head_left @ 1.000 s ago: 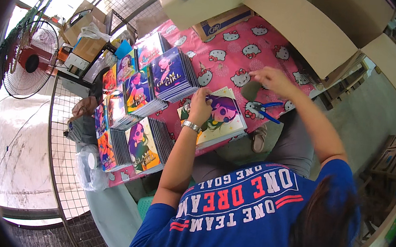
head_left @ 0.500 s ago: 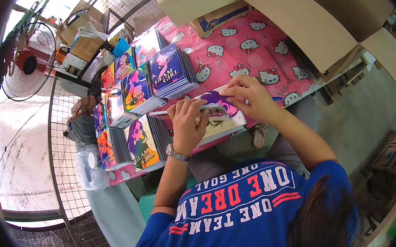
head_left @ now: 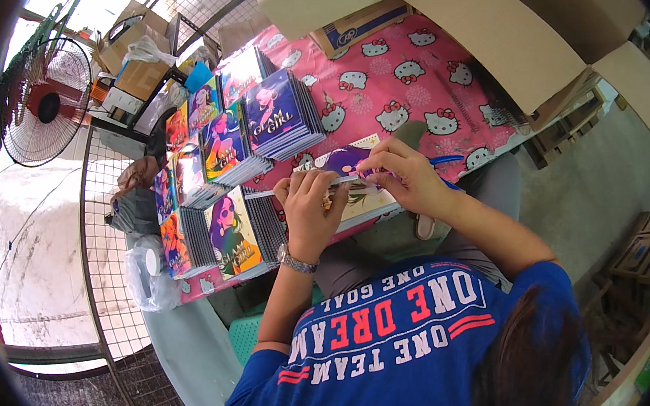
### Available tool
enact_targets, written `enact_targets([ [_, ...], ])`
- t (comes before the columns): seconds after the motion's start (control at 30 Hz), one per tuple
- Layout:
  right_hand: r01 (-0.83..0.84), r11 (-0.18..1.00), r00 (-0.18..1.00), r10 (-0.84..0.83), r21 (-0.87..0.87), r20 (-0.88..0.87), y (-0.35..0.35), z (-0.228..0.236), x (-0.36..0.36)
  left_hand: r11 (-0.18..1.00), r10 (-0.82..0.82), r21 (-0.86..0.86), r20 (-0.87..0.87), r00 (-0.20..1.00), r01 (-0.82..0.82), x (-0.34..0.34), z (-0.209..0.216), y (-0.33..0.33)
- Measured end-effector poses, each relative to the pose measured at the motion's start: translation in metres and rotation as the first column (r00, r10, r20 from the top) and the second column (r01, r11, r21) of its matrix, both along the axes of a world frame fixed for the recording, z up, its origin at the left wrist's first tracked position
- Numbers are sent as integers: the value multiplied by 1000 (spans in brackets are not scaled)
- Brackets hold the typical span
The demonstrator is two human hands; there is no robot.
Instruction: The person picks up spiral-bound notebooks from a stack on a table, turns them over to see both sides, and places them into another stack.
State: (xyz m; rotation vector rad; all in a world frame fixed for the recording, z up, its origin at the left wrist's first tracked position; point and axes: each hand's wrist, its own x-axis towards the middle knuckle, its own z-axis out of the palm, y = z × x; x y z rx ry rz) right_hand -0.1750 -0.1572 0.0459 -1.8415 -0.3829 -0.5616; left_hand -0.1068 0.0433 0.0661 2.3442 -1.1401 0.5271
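Observation:
Near the table's front edge lies an illustrated notebook point(head_left: 368, 205) with a cream and purple cover, partly hidden by my hands. My left hand point(head_left: 311, 205), a metal watch on its wrist, has its fingers curled over the notebook's left side. My right hand point(head_left: 404, 175) has its fingertips pinched together at a pale, shiny edge point(head_left: 352, 179) above the cover; whether this is plastic or a page I cannot make out. To the left stand several stacks of spiral notebooks, including a dark blue stack point(head_left: 277, 112) and a cream stack point(head_left: 232, 233).
Pink cartoon-print cloth point(head_left: 381, 71) covers the table. At the far right stands an open cardboard box point(head_left: 504, 48); a smaller carton point(head_left: 357, 30) is at the back. A thin blue object point(head_left: 445, 159) lies beside my right wrist. A fan point(head_left: 47, 102) stands left, behind wire mesh.
My right hand has come slightly down and left, closer to my left hand. The raised shiny edge between them sits lower and flatter over the notebook. The stacks stay put.

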Motion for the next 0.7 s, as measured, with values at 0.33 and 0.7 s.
enact_targets([
  [0.33, 33, 930, 988, -85, -365, -127, -6, 25, -8, 995, -64, 73, 49, 997, 60, -12, -5, -15],
  [0.7, 76, 656, 800, -489, -751, -347, -90, -115, 99, 985, -136, 113, 15, 991, 133, -10, 1, -10],
])
